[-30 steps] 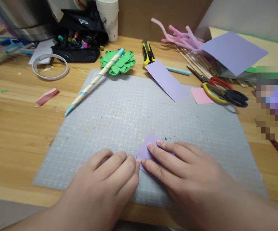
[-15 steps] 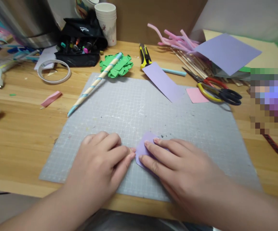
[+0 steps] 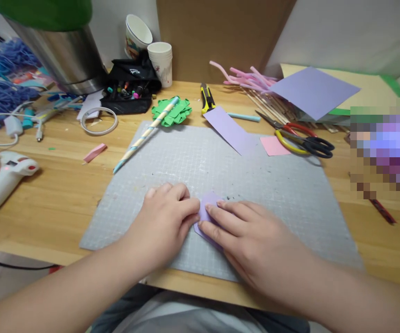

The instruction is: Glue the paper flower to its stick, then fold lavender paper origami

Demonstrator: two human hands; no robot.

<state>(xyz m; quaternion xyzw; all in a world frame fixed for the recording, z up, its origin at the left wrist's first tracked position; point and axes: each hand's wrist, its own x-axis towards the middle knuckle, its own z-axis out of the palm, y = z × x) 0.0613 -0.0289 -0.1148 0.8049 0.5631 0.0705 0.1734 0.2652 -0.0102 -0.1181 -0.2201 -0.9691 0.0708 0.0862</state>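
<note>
A small piece of purple paper [image 3: 207,200] lies on the grey cutting mat [image 3: 144,152], near its front edge. My right hand [image 3: 251,236] rests flat across it, fingers stretched out and slightly apart, covering its right part. At the left edge of the paper, my left hand [image 3: 168,222] has its fingers curled and its thumb and forefinger pinched together; the fingertips are partly hidden. A purple paper strip [image 3: 227,129] and a pink paper square [image 3: 274,145] lie farther back on the mat.
Scissors [image 3: 293,135] and a yellow-black cutter [image 3: 207,98] lie behind the mat. A striped stick [image 3: 147,134] crosses a green paper piece [image 3: 172,111] at back left. A glue gun [image 3: 7,178] stands left, a tape roll [image 3: 99,121] beyond it. Purple sheet [image 3: 316,92] at back right.
My view has tilted up and swung left, showing the whole glue gun. My left hand has moved right onto the paper's left edge; my right hand still presses flat on it.
</note>
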